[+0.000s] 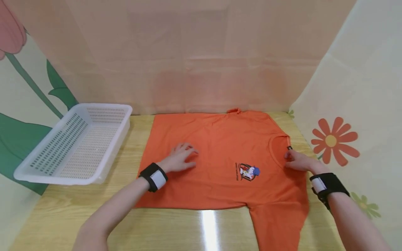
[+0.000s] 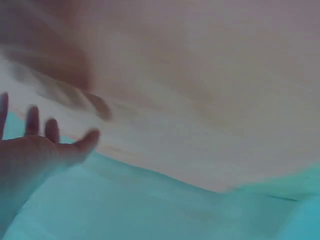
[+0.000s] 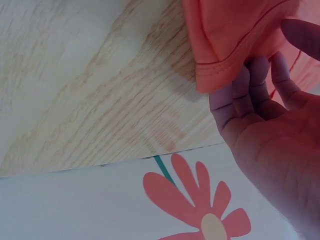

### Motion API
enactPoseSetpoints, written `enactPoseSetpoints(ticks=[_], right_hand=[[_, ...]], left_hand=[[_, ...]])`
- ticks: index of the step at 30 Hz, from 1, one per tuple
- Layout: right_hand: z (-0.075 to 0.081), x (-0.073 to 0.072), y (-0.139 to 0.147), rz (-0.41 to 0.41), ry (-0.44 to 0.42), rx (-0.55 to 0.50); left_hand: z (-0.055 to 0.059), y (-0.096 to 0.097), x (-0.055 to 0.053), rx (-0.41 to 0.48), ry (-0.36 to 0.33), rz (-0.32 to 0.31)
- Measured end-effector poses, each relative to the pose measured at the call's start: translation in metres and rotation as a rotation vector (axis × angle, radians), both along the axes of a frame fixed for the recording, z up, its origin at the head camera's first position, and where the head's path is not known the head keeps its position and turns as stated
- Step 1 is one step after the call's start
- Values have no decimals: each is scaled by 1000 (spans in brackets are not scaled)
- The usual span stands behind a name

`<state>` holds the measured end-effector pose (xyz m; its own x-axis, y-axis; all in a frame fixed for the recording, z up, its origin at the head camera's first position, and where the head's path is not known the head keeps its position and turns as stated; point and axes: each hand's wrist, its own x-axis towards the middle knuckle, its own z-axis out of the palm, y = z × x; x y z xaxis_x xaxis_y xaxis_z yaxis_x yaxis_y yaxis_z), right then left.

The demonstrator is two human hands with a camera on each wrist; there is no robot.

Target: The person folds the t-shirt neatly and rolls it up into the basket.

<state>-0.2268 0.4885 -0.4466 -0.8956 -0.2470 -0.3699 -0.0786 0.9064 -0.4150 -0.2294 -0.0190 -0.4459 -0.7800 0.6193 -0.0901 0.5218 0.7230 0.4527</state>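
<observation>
An orange T-shirt (image 1: 220, 150) lies spread on its side across the table, hem to the left and collar to the right, with a small cartoon print (image 1: 248, 172) on its chest. Over the shirt's lower body is my left hand (image 1: 180, 158), fingers loosely bent and nothing held. Its fingers (image 2: 52, 131) stand apart in the left wrist view. Beside the collar and its black label (image 1: 289, 148), my right hand (image 1: 298, 162) touches the shirt. In the right wrist view its fingertips (image 3: 241, 77) overlap the stitched orange edge (image 3: 215, 72), while the thumb is held apart from them.
A white perforated plastic basket (image 1: 111, 139) stands at the left of the wood-grain table (image 1: 157, 226). One sleeve (image 1: 277, 226) extends toward the front edge. A pinkish sheet (image 1: 204, 69) hangs behind, and flower-printed sheets (image 1: 355, 97) border the sides.
</observation>
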Motion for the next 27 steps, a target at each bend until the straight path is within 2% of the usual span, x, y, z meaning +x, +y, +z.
enactPoseSetpoints(ticks=[3, 6, 8, 10, 12, 14, 18, 21, 27], right_hand=[[0, -2, -4, -8, 40, 29], [0, -5, -10, -32, 111, 34], [0, -7, -17, -61, 159, 45], [1, -8, -23, -84, 166, 57], [0, -8, -30, -108, 122, 69], [-3, -7, -34, -112, 54, 93], [-10, -1, -38, -95, -67, 107], [-11, 3, -39, -76, -94, 103], [-10, 7, -44, -43, -120, 120]], left_hand=[[-1, -38, -19, 21, 13, 189], [-4, -66, -29, 4, -25, 280], [-5, -78, -32, -47, -96, 289], [-6, -83, -32, -116, -184, 276], [-7, -86, -31, -171, -247, 254], [-10, -88, -30, -212, -281, 249], [-18, -95, -27, -256, -304, 268], [-22, -102, -25, -285, -311, 282], [-23, -113, -16, -313, -325, 253]])
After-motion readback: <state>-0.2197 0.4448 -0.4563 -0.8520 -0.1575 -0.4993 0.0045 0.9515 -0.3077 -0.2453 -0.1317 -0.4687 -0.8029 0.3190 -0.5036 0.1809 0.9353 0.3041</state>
